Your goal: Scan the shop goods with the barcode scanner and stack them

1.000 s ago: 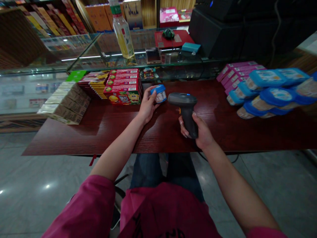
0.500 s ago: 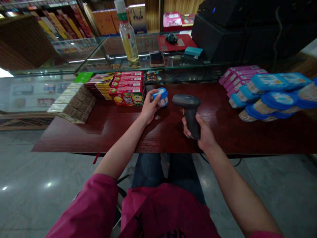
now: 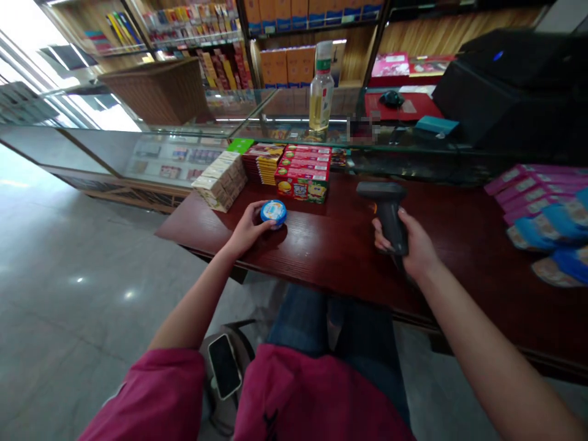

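Observation:
My left hand [image 3: 252, 229] is closed round the side of a small round tub with a blue lid [image 3: 274, 212], low over the dark red wooden counter [image 3: 316, 239] or standing on it; I cannot tell which. The lid faces up. In my right hand [image 3: 413, 245] is a black barcode scanner [image 3: 388, 211], gripped by its handle, its head pointing left above the counter. Just behind the tub stand red boxes [image 3: 303, 174] with cartoon prints. Beside them are a stack of brown and yellow packets [image 3: 264, 162] and a row of pale cartons [image 3: 221, 180].
Pink boxes [image 3: 537, 184] and several blue-lidded tubs [image 3: 567, 263] are piled at the right. Behind the counter, a glass showcase bears a bottle [image 3: 321, 92], a mouse [image 3: 392, 98] and a wicker basket [image 3: 156, 92]. A phone [image 3: 225, 365] lies on a seat at my left.
My left hand has moved left along the counter with the tub, away from the scanner. My right hand still holds the scanner. The view has turned to the left.

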The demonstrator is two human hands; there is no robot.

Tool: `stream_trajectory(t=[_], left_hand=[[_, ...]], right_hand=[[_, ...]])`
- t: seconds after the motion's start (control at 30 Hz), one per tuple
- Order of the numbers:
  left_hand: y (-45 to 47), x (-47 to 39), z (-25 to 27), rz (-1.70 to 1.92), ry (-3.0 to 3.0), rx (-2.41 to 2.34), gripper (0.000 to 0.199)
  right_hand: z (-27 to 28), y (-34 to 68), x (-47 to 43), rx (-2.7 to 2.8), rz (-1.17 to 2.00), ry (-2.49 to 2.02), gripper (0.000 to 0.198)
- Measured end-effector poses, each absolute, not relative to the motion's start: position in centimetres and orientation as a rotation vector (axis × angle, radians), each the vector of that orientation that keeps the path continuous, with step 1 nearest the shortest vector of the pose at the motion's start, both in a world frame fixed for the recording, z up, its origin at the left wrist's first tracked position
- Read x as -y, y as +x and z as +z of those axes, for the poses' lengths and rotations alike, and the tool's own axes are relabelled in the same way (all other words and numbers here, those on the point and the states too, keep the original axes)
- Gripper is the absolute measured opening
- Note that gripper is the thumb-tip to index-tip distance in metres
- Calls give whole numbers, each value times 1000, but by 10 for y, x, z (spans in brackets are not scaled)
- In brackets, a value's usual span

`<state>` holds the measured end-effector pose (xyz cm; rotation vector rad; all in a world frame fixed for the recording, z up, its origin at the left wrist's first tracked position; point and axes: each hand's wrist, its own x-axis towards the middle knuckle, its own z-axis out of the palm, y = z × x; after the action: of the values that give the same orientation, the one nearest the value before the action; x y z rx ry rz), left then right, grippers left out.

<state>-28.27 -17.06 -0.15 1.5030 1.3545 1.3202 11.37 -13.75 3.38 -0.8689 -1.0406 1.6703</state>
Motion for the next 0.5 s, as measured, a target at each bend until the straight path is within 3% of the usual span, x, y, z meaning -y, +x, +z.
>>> stream_trajectory(t=[0.17, 0.33, 0.4, 0.5], left_hand=[[-320, 174, -4, 1309, 1672, -1613, 69], [-304, 184, -2, 1421, 1887, -1862, 93], [-294, 182, 3, 1417, 1942, -1951, 82], [-288, 170, 11, 1334, 1943, -2031, 49]], right_hand=[[28, 101, 107, 1048, 1675, -911, 36], [20, 104, 104, 991, 1664, -937, 33], [19, 107, 105, 990, 1667, -933, 30], [19, 110, 105, 994, 1657, -937, 29]])
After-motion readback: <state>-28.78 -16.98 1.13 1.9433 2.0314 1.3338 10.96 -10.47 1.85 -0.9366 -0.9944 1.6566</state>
